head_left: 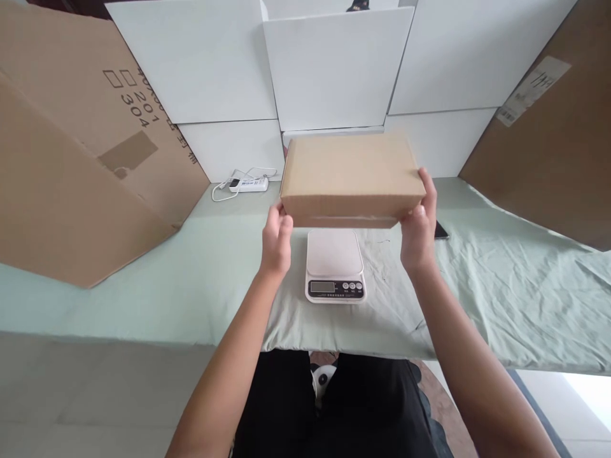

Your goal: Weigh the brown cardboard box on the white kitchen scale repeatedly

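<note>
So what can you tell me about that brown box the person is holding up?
The cardboard box is plain brown, rectangular, wider than tall, and looks closed, with a seam or tape line along its lower front edge. It is held roughly level in the air above the small kitchen scale, not resting on it. The left hand grips its left end and the right hand its right end.

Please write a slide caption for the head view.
Both hands hold a cardboard box above a kitchen scale.

Box (pixel 352 175) above scale (pixel 335 264) — power strip (pixel 248 184) behind-left, on table (pixel 191 280).
</note>
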`<state>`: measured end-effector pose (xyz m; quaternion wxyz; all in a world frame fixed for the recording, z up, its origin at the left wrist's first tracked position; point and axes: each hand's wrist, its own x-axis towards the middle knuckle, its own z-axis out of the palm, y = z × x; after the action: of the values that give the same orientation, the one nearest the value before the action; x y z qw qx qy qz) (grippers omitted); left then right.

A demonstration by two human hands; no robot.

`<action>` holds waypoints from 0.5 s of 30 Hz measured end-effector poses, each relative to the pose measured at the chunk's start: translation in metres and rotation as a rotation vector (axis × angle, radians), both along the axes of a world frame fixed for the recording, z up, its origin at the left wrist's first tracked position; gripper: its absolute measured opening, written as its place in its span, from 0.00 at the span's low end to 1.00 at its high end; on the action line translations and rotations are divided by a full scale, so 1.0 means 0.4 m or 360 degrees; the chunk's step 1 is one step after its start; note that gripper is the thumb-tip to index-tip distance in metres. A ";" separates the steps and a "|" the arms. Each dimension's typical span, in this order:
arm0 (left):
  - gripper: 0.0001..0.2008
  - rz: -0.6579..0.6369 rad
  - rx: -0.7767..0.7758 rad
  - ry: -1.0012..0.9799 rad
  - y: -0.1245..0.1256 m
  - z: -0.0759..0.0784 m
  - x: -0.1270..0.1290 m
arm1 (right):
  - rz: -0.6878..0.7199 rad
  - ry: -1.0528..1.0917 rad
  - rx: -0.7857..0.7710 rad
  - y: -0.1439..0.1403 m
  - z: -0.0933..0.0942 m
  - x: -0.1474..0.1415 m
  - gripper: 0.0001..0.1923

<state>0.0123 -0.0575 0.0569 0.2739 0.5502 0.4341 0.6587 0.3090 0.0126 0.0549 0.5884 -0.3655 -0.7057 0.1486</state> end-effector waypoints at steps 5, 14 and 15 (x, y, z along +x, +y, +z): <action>0.43 0.0060 -0.0174 -0.0067 0.167 -0.065 -0.016 | 0.0064 0.0070 -0.0091 0.125 -0.032 -0.056 0.50; 0.40 0.0057 -0.0466 -0.0050 0.228 -0.196 -0.024 | 0.0121 0.0295 -0.0512 0.189 -0.184 -0.062 0.58; 0.41 0.0058 -0.0467 -0.0047 0.230 -0.198 -0.024 | 0.0125 0.0315 -0.0529 0.188 -0.183 -0.062 0.57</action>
<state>0.0028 0.0344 -0.0223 0.3457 0.4864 0.5316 0.6011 0.2843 0.0876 -0.0184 0.5802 -0.4134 -0.6239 0.3213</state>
